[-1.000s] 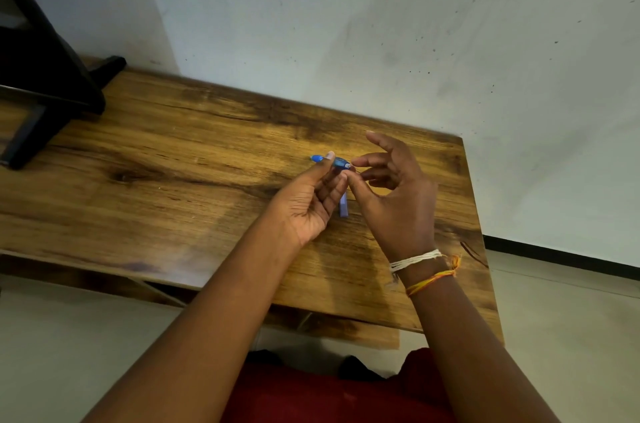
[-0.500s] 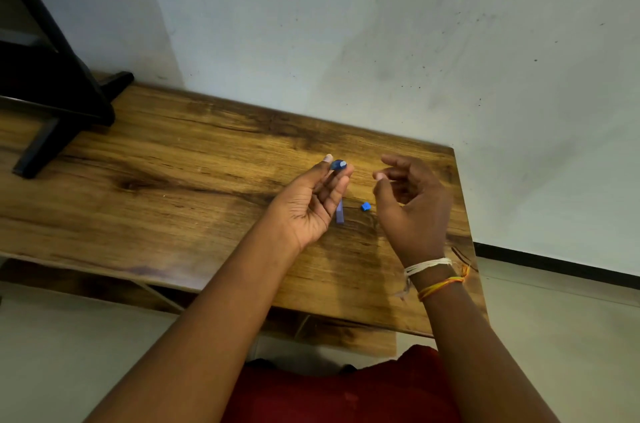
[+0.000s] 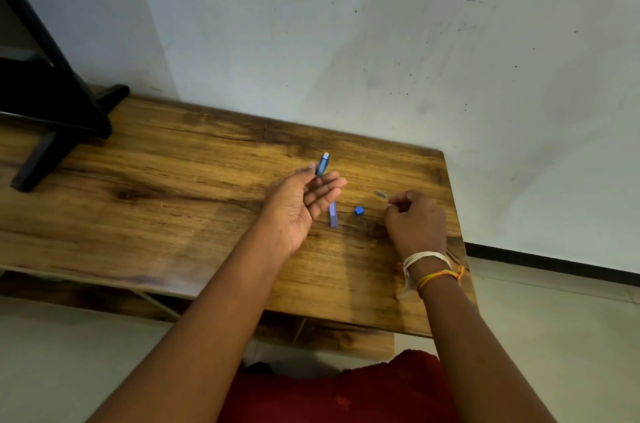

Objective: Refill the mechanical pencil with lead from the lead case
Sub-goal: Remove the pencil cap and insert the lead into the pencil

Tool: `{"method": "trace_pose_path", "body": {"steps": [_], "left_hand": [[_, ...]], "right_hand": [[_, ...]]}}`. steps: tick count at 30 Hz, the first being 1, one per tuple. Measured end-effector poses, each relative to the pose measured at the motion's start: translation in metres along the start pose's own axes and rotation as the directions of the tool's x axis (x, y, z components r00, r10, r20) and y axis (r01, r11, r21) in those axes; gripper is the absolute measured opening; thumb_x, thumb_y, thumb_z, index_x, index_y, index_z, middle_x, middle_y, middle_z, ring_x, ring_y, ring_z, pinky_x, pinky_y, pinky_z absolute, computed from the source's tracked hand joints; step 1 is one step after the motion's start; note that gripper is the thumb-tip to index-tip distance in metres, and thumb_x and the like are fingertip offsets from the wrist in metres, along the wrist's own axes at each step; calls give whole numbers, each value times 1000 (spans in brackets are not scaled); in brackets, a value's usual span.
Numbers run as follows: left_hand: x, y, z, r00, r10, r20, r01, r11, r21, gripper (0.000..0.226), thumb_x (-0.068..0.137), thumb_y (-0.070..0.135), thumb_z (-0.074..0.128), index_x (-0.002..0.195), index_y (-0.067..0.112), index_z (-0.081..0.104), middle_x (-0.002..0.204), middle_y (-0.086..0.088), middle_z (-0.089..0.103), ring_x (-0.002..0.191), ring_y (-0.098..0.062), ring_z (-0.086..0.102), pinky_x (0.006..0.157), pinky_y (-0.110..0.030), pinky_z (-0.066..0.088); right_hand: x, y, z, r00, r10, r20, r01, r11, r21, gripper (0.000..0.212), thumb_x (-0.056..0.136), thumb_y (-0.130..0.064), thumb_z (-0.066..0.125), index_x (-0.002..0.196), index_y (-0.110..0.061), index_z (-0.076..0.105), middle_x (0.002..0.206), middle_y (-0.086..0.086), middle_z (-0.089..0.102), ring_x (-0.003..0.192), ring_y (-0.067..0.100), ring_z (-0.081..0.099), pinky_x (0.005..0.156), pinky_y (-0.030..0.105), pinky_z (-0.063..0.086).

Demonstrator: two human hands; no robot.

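Observation:
My left hand (image 3: 304, 201) is palm-up over the wooden table (image 3: 173, 208), pinching a blue mechanical pencil (image 3: 322, 164) between thumb and fingers; its end points up and away. The purple lead case (image 3: 333, 215) lies flat on the table just right of that hand. A small blue cap (image 3: 358, 210) sits next to the case. My right hand (image 3: 415, 222) rests near the table's right edge with its fingers curled together. A tiny grey piece (image 3: 380, 194) lies just off its fingertips, a small gap between them.
A black stand (image 3: 52, 104) occupies the table's far left corner. A pale wall (image 3: 381, 42) runs right behind the table. The right edge of the table (image 3: 453, 215) is close beside my right hand, with floor beyond it.
My hands have parted. The right hand moved right and down to the table. The blue cap and the grey piece now lie on the table. The pencil has tilted upright.

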State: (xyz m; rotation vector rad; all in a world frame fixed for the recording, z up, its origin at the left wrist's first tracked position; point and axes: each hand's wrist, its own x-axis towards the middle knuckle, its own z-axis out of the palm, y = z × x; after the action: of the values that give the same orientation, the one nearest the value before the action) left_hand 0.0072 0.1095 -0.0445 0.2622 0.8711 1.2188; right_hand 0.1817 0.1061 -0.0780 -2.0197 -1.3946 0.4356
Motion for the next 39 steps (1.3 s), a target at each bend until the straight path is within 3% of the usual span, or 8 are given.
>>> {"method": "trace_pose_path", "body": {"steps": [5, 13, 16, 20, 24, 30, 34, 39], "left_hand": [[2, -1, 0, 999, 50, -4, -49, 996, 77, 17, 95, 1, 44, 93, 4, 61, 72, -12, 75, 70, -22, 74, 55, -24, 58], [-3, 0, -1, 987, 152, 55, -160, 963, 215, 13, 85, 11, 66, 97, 6, 66, 73, -7, 74, 65, -19, 73, 53, -23, 57], [-4, 1, 1, 986, 164, 29, -166, 948, 270, 13, 83, 15, 69, 96, 12, 69, 59, 1, 67, 48, -13, 64, 45, -23, 53], [-6, -3, 5, 976, 218, -19, -188, 881, 434, 17, 82, 21, 71, 98, 16, 72, 49, 11, 53, 38, -3, 43, 36, -15, 35], [-7, -5, 6, 962, 273, -6, -223, 799, 559, 14, 82, 24, 70, 95, 19, 73, 55, 15, 57, 41, 4, 49, 37, -6, 34], [-4, -10, 7, 951, 306, 55, -269, 720, 640, 12, 83, 23, 70, 94, 21, 73, 89, 4, 72, 81, -1, 64, 70, -17, 49], [-3, -12, 6, 941, 324, 102, -305, 674, 673, 13, 85, 17, 68, 96, 17, 73, 88, 6, 74, 81, 0, 68, 70, -10, 51], [-1, -13, 2, 924, 351, 152, -348, 607, 714, 12, 86, 11, 65, 95, 13, 72, 86, -1, 74, 76, -4, 68, 73, -14, 51]], "right_hand": [[7, 7, 0, 999, 6, -36, -7, 1000, -26, 20, 88, -15, 59, 106, -13, 68, 95, 9, 71, 86, 22, 64, 73, 29, 50], [8, 7, 8, 999, -24, -26, 22, 997, -79, 33, 91, -20, 59, 123, -11, 61, 119, 14, 61, 105, 27, 59, 85, 33, 47], [11, 9, 5, 999, 21, -35, -24, 995, -102, 30, 91, -17, 59, 119, -7, 62, 119, 15, 61, 108, 29, 59, 90, 37, 50], [12, 11, 3, 999, 34, -41, -40, 990, -136, 18, 92, -16, 57, 105, -6, 66, 112, 15, 63, 100, 27, 60, 78, 31, 47], [11, 13, 3, 998, 29, -56, -36, 990, -139, 16, 92, -16, 57, 102, -6, 65, 109, 15, 62, 97, 27, 58, 74, 28, 41], [8, -14, -6, 999, -27, -37, 37, 943, 331, 7, 89, -17, 63, 91, -11, 66, 83, 6, 72, 77, 20, 71, 74, 33, 57], [-5, -41, -10, 997, -70, 12, 49, 803, 594, 3, 83, -15, 71, 82, -18, 70, 75, 2, 73, 70, 17, 73, 66, 30, 60], [-9, -53, -20, 995, -94, 20, 51, 691, 721, 10, 80, -8, 74, 81, -17, 72, 77, 4, 74, 75, 20, 73, 67, 26, 59]]}}
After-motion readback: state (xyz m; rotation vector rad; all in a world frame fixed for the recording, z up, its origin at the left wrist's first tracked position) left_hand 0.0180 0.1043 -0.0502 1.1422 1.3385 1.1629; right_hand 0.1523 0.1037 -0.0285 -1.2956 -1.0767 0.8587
